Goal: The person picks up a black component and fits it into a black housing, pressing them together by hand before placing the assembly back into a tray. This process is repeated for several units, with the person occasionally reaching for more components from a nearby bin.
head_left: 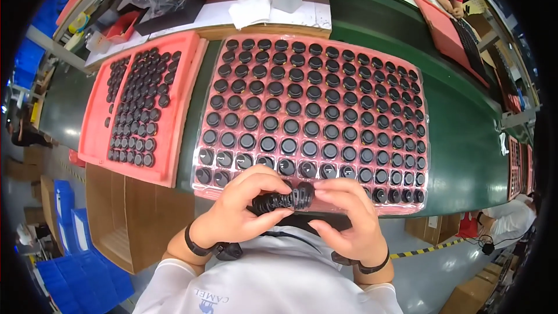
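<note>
Head view is showing both hands meeting just above the person's chest, at the near edge of a large pink tray (206, 58) that is lying on the green bench (465, 157). Between them they are holding a short stack of black round caps (283, 200), pressed together into a row. The row's long axis is running left to right, tilting slightly upward toward the right end.

The left hand (241, 209) is curling its fingers (264, 186) over the top of the row's left half, with the thumb closing under it from below (a firm wrap, not a pinch). The right hand (349, 221) is closing on the right end of the row, its fingers (334, 189) lying flat over that end and the thumb tucked below; how much of the end it is really gripping cannot be told, since the fingers are covering it.

Just beyond the fingers, the tray's nearest row of black caps (308, 168) is sitting almost touching the knuckles, so the held row is lying parallel to that row. Both hands are equally near it. Well off to the left of the left fingers, a smaller pink tray (180, 122) is carrying smaller black caps (139, 104).
</note>
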`<state>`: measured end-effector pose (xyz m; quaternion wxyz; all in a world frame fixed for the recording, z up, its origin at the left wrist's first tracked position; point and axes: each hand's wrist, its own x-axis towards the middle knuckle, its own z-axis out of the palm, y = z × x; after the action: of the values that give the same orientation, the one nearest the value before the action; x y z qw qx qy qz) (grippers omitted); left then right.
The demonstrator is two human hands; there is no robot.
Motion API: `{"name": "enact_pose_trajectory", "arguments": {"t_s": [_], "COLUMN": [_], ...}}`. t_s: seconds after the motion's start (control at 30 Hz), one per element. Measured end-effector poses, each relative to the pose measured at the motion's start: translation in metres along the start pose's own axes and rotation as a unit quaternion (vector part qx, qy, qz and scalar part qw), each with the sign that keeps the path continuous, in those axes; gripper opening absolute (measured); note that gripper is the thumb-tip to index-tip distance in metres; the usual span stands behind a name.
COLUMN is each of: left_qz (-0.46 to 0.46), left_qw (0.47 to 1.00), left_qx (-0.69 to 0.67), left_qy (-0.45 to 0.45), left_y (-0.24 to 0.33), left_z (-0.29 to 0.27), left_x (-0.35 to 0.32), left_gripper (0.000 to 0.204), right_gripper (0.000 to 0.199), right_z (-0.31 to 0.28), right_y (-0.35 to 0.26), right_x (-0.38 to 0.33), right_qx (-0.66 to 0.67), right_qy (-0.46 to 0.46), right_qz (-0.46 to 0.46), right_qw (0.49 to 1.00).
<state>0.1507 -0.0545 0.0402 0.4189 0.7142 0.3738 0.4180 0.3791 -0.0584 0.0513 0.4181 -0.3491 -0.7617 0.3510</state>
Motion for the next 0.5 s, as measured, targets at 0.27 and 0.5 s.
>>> {"name": "enact_pose_trajectory", "arguments": {"t_s": [0.27, 0.5], "left_qz": [0.040, 0.065], "left_qw": [0.998, 0.997], "left_qx": [-0.014, -0.013], "left_qy": [-0.056, -0.046], "left_y": [-0.009, -0.014], "left_z": [0.000, 0.003], "left_x": [0.001, 0.003], "left_gripper": [0.039, 0.037], "right_gripper": [0.047, 0.041], "right_z": [0.017, 0.020], "right_y": [0.017, 0.014], "right_x": [-0.009, -0.009], "right_qx": [0.009, 0.077], "right_qy": [-0.015, 0.014], "right_qz": [-0.017, 0.039], "right_qw": [1.000, 0.996]}}
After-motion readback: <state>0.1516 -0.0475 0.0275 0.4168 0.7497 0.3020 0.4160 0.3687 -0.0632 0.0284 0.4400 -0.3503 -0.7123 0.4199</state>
